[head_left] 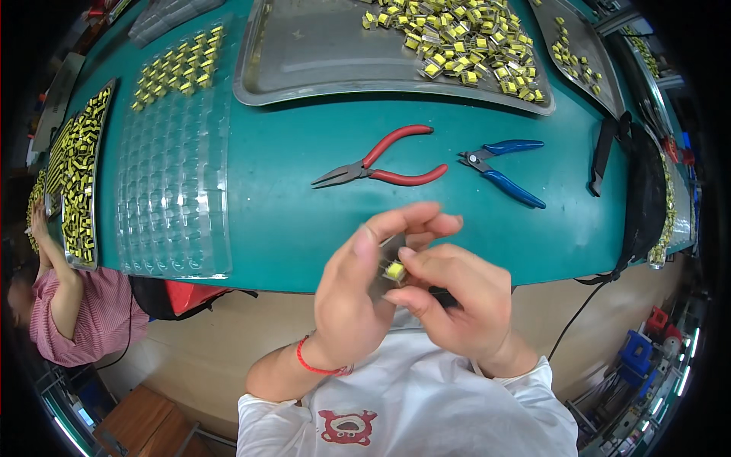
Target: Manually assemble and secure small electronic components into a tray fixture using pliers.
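Observation:
In front of my chest, close to the table's near edge, my two hands meet around a small yellow-wrapped transformer (394, 270). My right hand (470, 297) pinches it between thumb and fingertips. My left hand (344, 286), with a red cord bracelet at the wrist, curls about a flat grey piece (378, 283) behind the transformer; what that piece is stays partly hidden by the fingers. Beyond my hands lie red-handled long-nose pliers (362, 174), jaws to the left. Right of them are blue-handled flush cutters (478, 158) with spread handles.
A metal tray (320, 90) at the far side holds a heap of similar transformers. To the left is a clear blister tray (171, 198), its far rows filled. Another tray (97, 190) stands beyond it. A co-worker (95, 312) sits at far left; a black bag (647, 190) hangs at right.

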`<control>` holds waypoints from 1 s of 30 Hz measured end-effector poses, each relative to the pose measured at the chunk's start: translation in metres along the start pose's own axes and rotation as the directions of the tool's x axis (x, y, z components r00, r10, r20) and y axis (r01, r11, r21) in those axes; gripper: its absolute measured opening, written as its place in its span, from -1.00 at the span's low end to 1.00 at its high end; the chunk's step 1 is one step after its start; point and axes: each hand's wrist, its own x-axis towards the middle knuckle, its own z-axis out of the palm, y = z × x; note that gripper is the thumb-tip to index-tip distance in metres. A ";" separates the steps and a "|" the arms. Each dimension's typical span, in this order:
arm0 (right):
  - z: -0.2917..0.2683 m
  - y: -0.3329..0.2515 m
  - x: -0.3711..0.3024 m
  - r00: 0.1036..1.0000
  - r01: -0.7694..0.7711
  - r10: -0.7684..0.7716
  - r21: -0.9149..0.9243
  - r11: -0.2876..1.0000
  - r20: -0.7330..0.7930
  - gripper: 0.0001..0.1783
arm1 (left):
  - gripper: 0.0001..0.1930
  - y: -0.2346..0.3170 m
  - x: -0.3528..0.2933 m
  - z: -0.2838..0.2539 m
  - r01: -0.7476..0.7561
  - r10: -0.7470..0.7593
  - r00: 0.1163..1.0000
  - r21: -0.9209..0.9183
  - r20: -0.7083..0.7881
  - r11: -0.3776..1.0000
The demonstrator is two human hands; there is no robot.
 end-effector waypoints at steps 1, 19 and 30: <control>-0.005 -0.001 0.006 0.998 -0.049 0.047 0.031 0.998 0.052 -0.66 | -0.29 0.003 0.002 0.001 -0.001 0.001 1.000 -0.001 0.000 1.000; -0.016 0.001 0.034 0.966 0.218 -0.182 -0.206 0.954 0.183 -0.70 | -0.24 0.027 0.006 0.015 0.165 -0.248 0.964 -0.526 -0.091 0.835; -0.020 0.000 0.038 0.969 0.167 -0.128 -0.180 0.969 0.213 -0.77 | -0.28 0.024 0.010 0.018 0.143 -0.224 0.968 -0.483 -0.115 0.864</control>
